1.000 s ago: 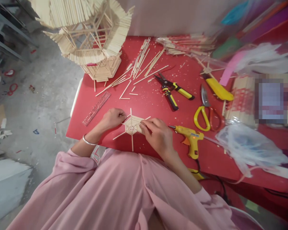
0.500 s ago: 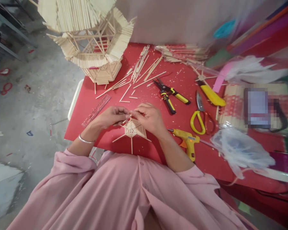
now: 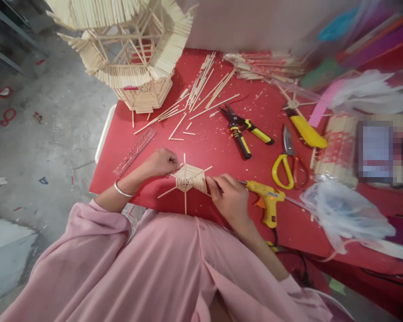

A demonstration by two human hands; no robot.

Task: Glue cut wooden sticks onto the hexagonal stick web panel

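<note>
A hexagonal web of thin wooden sticks point(image 3: 190, 179) lies on the red table in front of me, with spokes sticking out past its rings. My left hand point(image 3: 162, 162) is closed just off its upper left side, and what its pinched fingers hold, if anything, is too small to make out. Beside the web's right edge is my right hand point(image 3: 231, 197), its fingers loosely bent, thumb and forefinger apart, nothing seen between them. A yellow glue gun point(image 3: 269, 199) lies right behind that hand, its nozzle close to the knuckles and its orange light lit.
A tiered stick model point(image 3: 144, 78) stands at the back left. Loose sticks point(image 3: 201, 85) lie behind the web, and a clear ruler point(image 3: 135, 152) at left. Pliers-like cutters point(image 3: 243, 129), scissors point(image 3: 285, 163), a yellow-handled knife point(image 3: 305, 127) and a plastic bag point(image 3: 344, 214) occupy the right.
My hands have parted from the web's top spoke: the left slightly leftward, the right down and to the right toward the glue gun. The top of the web is now uncovered.
</note>
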